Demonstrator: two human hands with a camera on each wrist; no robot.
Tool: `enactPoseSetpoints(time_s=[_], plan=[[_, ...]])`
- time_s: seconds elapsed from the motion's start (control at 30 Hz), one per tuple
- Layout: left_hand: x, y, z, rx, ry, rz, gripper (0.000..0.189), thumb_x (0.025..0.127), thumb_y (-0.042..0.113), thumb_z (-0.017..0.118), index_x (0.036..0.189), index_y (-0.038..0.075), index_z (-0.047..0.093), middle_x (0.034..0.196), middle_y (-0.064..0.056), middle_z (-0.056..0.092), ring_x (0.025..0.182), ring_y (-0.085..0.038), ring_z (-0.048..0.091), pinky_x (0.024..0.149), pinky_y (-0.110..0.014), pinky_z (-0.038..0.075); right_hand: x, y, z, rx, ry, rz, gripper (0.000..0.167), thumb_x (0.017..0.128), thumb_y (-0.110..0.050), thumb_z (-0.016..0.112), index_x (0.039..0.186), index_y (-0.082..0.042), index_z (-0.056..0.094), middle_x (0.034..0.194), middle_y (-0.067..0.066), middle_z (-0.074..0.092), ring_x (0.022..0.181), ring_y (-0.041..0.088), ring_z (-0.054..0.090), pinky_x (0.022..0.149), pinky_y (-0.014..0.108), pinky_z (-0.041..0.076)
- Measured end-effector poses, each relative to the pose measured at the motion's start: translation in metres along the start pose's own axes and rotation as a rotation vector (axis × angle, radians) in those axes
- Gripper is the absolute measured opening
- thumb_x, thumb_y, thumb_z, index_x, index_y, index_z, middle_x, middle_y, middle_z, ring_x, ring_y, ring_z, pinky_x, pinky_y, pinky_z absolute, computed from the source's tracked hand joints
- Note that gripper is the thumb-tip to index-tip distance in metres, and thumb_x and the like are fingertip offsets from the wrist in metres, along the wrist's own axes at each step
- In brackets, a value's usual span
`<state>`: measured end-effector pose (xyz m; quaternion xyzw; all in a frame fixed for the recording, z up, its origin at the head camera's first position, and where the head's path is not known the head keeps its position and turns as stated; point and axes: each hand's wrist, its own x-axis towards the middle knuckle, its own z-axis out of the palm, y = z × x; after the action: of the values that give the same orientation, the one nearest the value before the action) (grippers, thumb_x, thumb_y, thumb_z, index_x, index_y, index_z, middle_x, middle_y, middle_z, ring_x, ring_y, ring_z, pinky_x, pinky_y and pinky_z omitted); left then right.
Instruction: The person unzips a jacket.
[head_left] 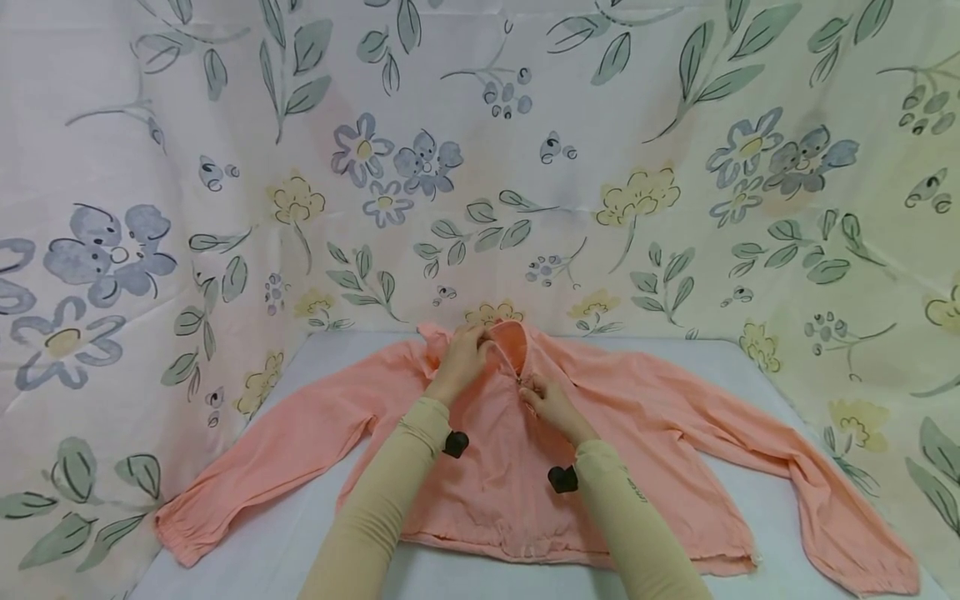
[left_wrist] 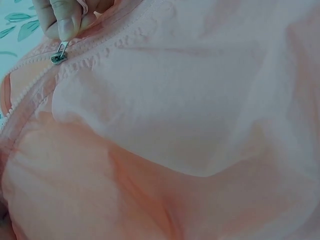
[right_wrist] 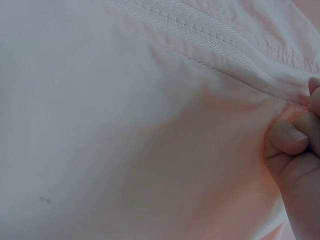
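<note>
Two curled hands grip a jacket by collar and zipper pull.

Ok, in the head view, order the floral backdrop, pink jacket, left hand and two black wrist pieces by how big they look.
1. Floral backdrop
2. Pink jacket
3. Left hand
4. Black wrist pieces: too alike to rank against each other.

Pale fabric backdrop across the top and both sides of the frame, printed with blue flowers, yellow blossoms and green leaves, white tabletop below, far edge just under mid-frame
</note>
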<state>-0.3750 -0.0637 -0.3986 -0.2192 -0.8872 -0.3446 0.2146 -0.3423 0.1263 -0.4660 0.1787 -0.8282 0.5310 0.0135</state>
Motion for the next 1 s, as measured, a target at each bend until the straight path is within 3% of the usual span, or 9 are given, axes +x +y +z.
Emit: enactPoseSetpoints(time_s=[0.27, 1.0], plan=[[0.0001, -0.0011, -0.0004, -0.031, 0.067, 0.01, 0.006, 0.089, 0.001, 0.058, 0.088, 0.003, 0.064, 0.09, -0.008, 0.057, 0.089, -0.024, 0.051, 0.078, -0.032, 0.047, -0.0027, 0.0039, 0.0021, -0.03, -0.023, 0.008, 0.024, 0.094, -0.009, 0.053, 0.072, -0.003, 0.049, 0.072, 0.003, 0.045, 0.058, 0.015, 0.041, 0.055, 0.026, 0.036], [0.0038, -0.0075, -0.002, -0.032, 0.126, -0.025, 0.005, 0.088, 0.0, 0.06, 0.087, 0.002, 0.065, 0.088, -0.009, 0.058, 0.087, -0.025, 0.052, 0.077, -0.034, 0.046, -0.0066, 0.008, 0.0002, -0.042, -0.059, 0.048, 0.023, 0.095, -0.015, 0.054, 0.077, 0.001, 0.054, 0.065, 0.0, 0.043, 0.053, 0.013, 0.039, 0.052, 0.026, 0.034]])
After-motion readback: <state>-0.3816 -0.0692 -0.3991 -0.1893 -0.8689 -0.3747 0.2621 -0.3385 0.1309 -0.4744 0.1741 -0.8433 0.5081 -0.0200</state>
